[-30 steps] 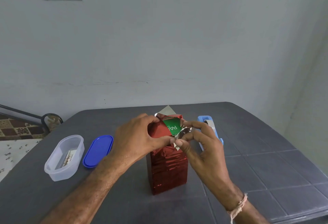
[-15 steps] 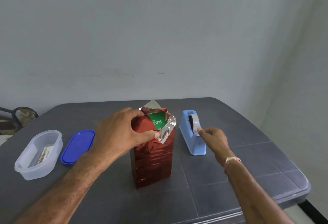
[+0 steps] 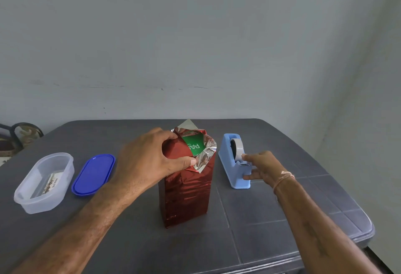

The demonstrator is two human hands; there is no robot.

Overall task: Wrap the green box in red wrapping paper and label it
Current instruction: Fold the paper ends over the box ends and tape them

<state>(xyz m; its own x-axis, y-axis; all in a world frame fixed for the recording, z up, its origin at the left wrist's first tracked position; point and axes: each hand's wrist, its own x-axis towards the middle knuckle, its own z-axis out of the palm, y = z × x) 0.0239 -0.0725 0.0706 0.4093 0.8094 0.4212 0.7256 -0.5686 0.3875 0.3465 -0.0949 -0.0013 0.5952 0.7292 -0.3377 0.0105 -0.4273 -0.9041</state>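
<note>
The green box (image 3: 193, 146) stands upright mid-table, its sides covered in shiny red wrapping paper (image 3: 186, 195); only its green top shows between loose flaps with silver undersides. My left hand (image 3: 149, 158) grips the top left of the box and presses a red flap down with the thumb. My right hand (image 3: 262, 166) rests on the light blue tape dispenser (image 3: 235, 165) to the right of the box. Its thumb and fingertip touch the tape end at the cutter, while other fingers lie against the dispenser's base.
A clear oval plastic container (image 3: 44, 182) with a printed label inside sits at the left, its blue lid (image 3: 94, 174) beside it. The dark grey table (image 3: 271, 226) ends close on the right and front. A pale wall stands behind.
My right hand left the box's top flaps, moved right and settled on the tape dispenser. My left hand stayed on the folded paper. The camera view shifted right and down.
</note>
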